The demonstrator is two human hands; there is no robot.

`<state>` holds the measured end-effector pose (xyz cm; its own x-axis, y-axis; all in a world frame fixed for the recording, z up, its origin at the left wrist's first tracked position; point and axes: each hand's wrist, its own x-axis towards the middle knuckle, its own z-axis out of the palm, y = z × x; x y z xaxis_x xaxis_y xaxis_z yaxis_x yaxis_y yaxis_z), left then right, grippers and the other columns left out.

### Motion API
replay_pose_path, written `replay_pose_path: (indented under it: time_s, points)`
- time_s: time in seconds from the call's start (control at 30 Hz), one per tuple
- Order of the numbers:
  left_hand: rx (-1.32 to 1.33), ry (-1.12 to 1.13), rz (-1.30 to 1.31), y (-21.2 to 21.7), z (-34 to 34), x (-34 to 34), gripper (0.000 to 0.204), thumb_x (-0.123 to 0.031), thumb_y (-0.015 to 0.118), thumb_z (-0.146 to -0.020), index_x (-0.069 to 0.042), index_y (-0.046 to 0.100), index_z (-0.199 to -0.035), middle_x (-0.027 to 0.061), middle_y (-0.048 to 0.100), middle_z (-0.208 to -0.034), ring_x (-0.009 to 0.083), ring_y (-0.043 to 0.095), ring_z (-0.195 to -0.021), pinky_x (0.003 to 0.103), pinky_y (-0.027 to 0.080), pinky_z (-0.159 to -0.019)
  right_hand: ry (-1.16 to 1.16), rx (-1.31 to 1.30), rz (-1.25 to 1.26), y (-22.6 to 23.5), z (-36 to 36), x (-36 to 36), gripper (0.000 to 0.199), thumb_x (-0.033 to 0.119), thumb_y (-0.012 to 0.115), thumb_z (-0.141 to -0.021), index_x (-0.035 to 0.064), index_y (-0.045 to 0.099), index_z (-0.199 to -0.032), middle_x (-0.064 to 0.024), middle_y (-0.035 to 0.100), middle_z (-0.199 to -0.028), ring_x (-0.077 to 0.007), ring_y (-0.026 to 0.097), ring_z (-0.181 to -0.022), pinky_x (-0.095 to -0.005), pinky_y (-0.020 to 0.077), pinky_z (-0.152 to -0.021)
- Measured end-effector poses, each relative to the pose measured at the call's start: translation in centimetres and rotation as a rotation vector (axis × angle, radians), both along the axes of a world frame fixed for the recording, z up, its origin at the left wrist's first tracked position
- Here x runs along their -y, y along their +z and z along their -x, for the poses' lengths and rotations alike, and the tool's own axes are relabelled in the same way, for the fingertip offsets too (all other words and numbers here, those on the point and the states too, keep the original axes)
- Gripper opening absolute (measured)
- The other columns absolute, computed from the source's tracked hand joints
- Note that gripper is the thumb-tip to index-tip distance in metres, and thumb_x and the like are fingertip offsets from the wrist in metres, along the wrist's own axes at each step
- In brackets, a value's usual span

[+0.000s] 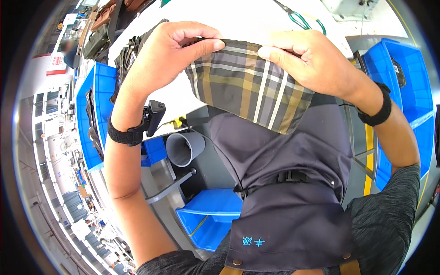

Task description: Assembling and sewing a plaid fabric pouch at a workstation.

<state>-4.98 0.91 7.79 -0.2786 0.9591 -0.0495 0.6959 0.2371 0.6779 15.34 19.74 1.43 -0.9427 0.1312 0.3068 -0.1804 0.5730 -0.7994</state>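
I hold a piece of plaid fabric (250,87) in grey, brown and white up in front of me, above the edge of a white table (238,18). My left hand (172,52) pinches its upper left edge between thumb and fingers. My right hand (309,59) grips the upper right edge, fingers folded over the top. The cloth hangs down from both hands over my dark apron (284,183). Both wrists wear black bands; a small black device (153,117) is on the left one.
Green-handled scissors (302,20) lie on the table beyond my hands. Blue bins stand at the left (98,101), below the table (208,217) and at the right (405,78). A grey tube (183,149) sits under the table edge. Dark bags are piled at the upper left (103,27).
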Motion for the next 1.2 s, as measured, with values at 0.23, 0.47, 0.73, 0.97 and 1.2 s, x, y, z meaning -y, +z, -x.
replay_pose_path:
  time_s: [0.23, 0.47, 0.73, 0.97, 1.2]
  points:
    - [-0.044, -0.045, 0.069, 0.2, 8.3, -7.1, 0.018, -0.015, 0.073, -0.1, -0.001, 0.078, -0.11, -0.003, 0.072, -0.092, 0.003, 0.062, -0.084, 0.022, 0.052, -0.078, -0.154, 0.067, 0.353, -1.2, 6.1, -2.6, 0.023, 0.016, 0.064, -0.101, -0.0033, 0.073, -0.094, -0.0021, 0.064, -0.067, -0.0083, 0.054, -0.062, -0.0304, 0.0449, -0.059]
    - [0.045, -0.115, -0.059, 0.6, 14.5, -13.0, 0.02, -0.015, 0.077, -0.098, 0.0, 0.078, -0.111, 0.0012, 0.074, -0.095, 0.0077, 0.067, -0.087, 0.024, 0.055, -0.079, -0.292, -0.166, 0.4, -1.6, 10.7, -4.7, 0.028, 0.018, 0.065, -0.102, -0.0051, 0.074, -0.088, -0.0038, 0.066, -0.069, -0.0055, 0.055, -0.067, -0.0272, 0.0458, -0.061]
    - [-0.185, -0.151, -0.121, 0.5, 17.8, -14.7, 0.025, -0.022, 0.084, -0.093, -0.003, 0.079, -0.109, 0.0039, 0.077, -0.098, 0.0116, 0.071, -0.087, 0.028, 0.057, -0.076, -0.228, -0.418, -0.009, -3.3, 13.4, -6.9, 0.023, -0.001, 0.069, -0.086, 0.0008, 0.074, -0.108, -0.0106, 0.072, -0.087, -0.0242, 0.07, -0.073, -0.0318, 0.0583, -0.068]
    - [-0.125, -0.17, -0.163, 0.5, 17.5, -15.3, 0.026, -0.026, 0.086, -0.09, -0.006, 0.081, -0.107, 0.0043, 0.078, -0.091, 0.0126, 0.072, -0.086, 0.029, 0.059, -0.076, -0.243, -0.372, -0.015, -3.4, 13.5, -6.8, 0.013, 0.001, 0.068, -0.09, -0.0008, 0.073, -0.101, -0.01, 0.072, -0.085, -0.0217, 0.068, -0.07, -0.0305, 0.0559, -0.065]
    - [-0.305, -0.174, -0.13, 1.0, 18.5, -16.6, 0.028, -0.021, 0.083, -0.093, -0.006, 0.077, -0.116, 0.0068, 0.078, -0.101, 0.0157, 0.073, -0.094, 0.03, 0.059, -0.085, -0.232, -0.335, 0.324, -2.5, 13.4, -6.3, 0.011, 0.007, 0.066, -0.097, -0.0029, 0.07, -0.097, -0.0099, 0.069, -0.08, -0.0199, 0.063, -0.066, -0.0297, 0.0517, -0.064]
